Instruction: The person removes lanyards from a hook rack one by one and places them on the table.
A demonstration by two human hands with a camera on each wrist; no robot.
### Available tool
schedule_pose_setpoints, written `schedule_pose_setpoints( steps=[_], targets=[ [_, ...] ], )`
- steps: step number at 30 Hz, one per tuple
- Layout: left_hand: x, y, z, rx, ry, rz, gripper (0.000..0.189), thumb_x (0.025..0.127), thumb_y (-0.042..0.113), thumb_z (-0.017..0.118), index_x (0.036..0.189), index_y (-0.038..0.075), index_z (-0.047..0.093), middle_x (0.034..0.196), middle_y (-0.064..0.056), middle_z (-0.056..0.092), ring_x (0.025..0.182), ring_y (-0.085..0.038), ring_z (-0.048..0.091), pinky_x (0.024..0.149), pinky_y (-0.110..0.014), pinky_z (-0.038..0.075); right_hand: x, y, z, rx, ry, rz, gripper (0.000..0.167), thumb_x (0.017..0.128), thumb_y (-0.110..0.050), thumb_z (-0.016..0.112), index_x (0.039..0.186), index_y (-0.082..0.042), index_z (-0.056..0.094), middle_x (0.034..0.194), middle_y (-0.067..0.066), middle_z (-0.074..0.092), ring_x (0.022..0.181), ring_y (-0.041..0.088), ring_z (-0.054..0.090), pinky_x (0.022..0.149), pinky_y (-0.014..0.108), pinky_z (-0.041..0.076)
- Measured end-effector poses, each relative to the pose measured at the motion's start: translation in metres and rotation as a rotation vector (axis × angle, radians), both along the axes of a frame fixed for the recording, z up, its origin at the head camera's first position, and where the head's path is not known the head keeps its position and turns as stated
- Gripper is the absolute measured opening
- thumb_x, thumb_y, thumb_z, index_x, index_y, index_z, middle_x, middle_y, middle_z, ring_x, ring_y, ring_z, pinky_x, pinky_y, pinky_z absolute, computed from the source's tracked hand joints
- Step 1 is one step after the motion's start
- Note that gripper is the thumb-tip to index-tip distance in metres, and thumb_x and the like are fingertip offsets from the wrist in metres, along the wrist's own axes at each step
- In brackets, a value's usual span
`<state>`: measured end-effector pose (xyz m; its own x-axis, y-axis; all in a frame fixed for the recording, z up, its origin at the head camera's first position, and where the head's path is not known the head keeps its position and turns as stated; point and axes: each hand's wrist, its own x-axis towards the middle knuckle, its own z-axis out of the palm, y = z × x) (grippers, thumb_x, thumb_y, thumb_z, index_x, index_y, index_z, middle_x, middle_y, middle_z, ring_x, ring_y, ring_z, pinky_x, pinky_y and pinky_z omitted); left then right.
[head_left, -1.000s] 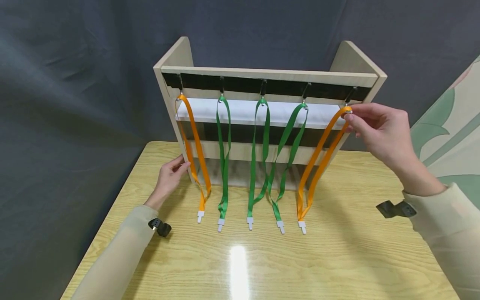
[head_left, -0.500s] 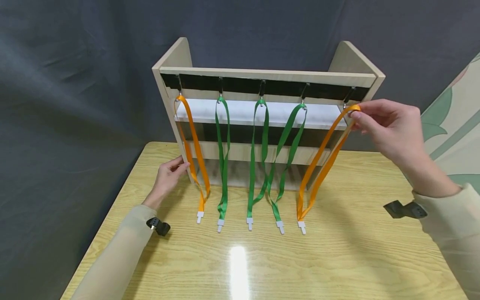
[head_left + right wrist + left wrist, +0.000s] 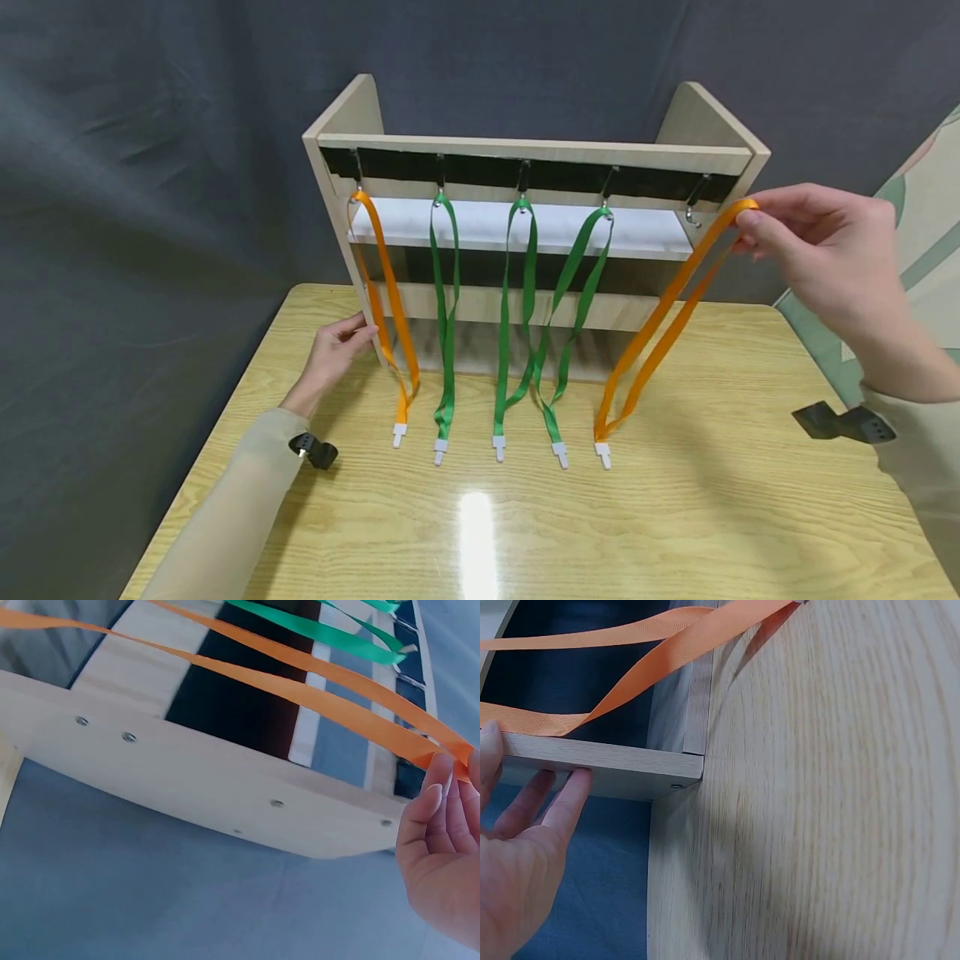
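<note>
From the head view, I see the right hand point(image 3: 836, 250) pinching the rightmost orange lanyard point(image 3: 656, 327) at the top of its loop, just beside the bare hook point(image 3: 691, 212); the strap slants down to a white clip point(image 3: 603, 455). It looks light, soft and limp, perhaps slightly slippery, hardly fragile; that top bend seems the best hold.

In the left wrist view, the left hand point(image 3: 529, 859) grips the side panel point(image 3: 630, 759), thumb against its front edge, fingers beneath. Another orange strap point(image 3: 645, 675) lies right by the thumb.

In the right wrist view, the loop sits between bent fingertips, both strands trailing away.
</note>
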<state>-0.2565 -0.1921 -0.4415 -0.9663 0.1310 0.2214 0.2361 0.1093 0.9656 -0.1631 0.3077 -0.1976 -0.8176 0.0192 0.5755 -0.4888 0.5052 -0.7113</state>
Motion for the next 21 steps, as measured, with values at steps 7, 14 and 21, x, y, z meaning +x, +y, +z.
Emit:
schedule_pose_setpoints(
  steps=[7,14,21],
  targets=[
    [0.001,-0.001,0.002,0.007,-0.016,-0.006,0.037,0.096,0.01,0.059,0.131,0.0,0.056,0.125,-0.026,0.055,0.1,-0.02,0.063,0.09,-0.052,0.047,0.005,0.011,0.009,-0.225,0.015,0.132,0.018,0.084,0.012,0.065,0.1,0.019,0.063,0.084,0.01,0.07,0.063,0.016,0.063,0.059,0.015,0.054],
    [0.011,0.004,0.02,-0.009,-0.015,-0.016,0.036,0.096,0.003,0.056,0.131,-0.006,0.054,0.123,-0.029,0.055,0.102,-0.027,0.062,0.09,-0.056,0.045,0.004,0.023,0.015,-0.228,0.038,0.105,0.018,0.087,0.01,0.062,0.104,0.016,0.064,0.085,0.006,0.07,0.063,0.012,0.063,0.061,0.011,0.053],
    [0.015,0.007,0.025,0.004,0.003,-0.023,0.035,0.096,0.001,0.056,0.129,-0.008,0.054,0.122,-0.031,0.054,0.098,-0.017,0.063,0.09,-0.057,0.045,-0.003,0.036,0.017,-0.435,0.069,0.267,0.016,0.085,0.014,0.061,0.1,0.019,0.063,0.083,0.012,0.069,0.06,0.016,0.064,0.056,0.012,0.053]
  ],
)
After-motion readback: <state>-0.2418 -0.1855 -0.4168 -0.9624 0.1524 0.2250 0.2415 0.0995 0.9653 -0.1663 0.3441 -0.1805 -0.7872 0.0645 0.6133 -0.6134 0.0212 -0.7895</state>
